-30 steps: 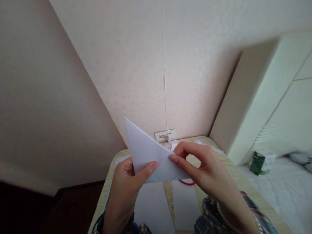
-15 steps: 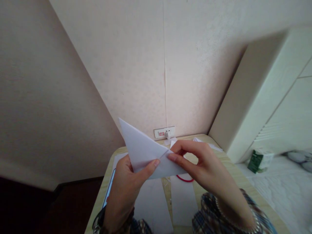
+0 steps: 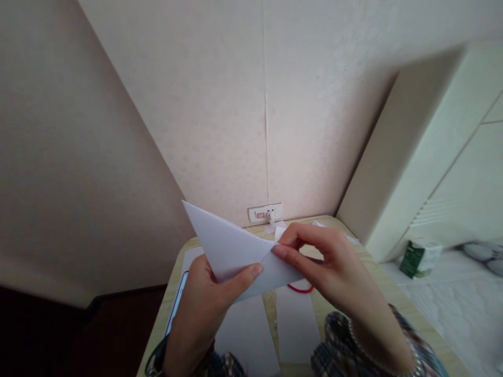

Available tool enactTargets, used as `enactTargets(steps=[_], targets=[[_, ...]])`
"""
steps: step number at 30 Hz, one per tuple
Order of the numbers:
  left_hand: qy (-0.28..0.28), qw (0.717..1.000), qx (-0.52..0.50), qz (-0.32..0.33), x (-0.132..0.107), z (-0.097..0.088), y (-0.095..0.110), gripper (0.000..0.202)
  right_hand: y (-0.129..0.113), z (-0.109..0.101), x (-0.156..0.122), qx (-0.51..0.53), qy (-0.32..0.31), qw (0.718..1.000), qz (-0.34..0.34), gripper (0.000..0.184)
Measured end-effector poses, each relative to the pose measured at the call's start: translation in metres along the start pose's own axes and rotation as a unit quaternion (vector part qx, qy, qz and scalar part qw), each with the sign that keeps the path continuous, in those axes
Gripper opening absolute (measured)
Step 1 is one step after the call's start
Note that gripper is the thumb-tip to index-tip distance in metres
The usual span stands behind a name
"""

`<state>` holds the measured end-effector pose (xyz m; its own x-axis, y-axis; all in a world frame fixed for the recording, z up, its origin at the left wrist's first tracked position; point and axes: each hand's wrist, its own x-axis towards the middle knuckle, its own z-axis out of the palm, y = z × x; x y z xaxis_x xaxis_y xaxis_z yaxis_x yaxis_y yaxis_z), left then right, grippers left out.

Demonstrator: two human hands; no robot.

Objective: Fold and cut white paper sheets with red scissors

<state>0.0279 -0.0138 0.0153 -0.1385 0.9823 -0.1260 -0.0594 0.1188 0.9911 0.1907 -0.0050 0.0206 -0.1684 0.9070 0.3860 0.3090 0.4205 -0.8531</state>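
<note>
Holding the paper (image 3: 228, 246) at lower centre of the head view, the left hand (image 3: 208, 290) lays its thumb across it; the right hand (image 3: 334, 262) pinches the upper edge between its fingers. Below, sheets (image 3: 247, 335) lie on the table (image 3: 365, 255), a phone (image 3: 178, 301) at lower left.

The left hand (image 3: 206, 298) rises from the lower left, thumb (image 3: 239, 280) stretched toward the right hand (image 3: 334, 262), its other fingers mostly hidden behind. The right hand angles in from the lower right, thumb and forefinger bowed into a loop, pinching at the tips.
</note>
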Motion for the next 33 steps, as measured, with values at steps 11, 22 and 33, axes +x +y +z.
enactTargets(steps=[11, 22, 33], targets=[[0.026, 0.999, 0.012, 0.041, 0.002, 0.001, -0.002, 0.017, 0.000, 0.000, -0.003, 0.009, 0.000, 1.000, -0.002, 0.025], [0.010, 0.999, 0.029, 0.016, 0.002, 0.003, -0.007, 0.030, 0.001, 0.003, -0.002, -0.011, -0.001, 1.000, -0.025, 0.019], [-0.082, 0.994, 0.025, 0.069, 0.012, -0.011, -0.001, 0.015, 0.007, -0.004, 0.000, 0.082, 0.122, 0.989, 0.027, 0.019]])
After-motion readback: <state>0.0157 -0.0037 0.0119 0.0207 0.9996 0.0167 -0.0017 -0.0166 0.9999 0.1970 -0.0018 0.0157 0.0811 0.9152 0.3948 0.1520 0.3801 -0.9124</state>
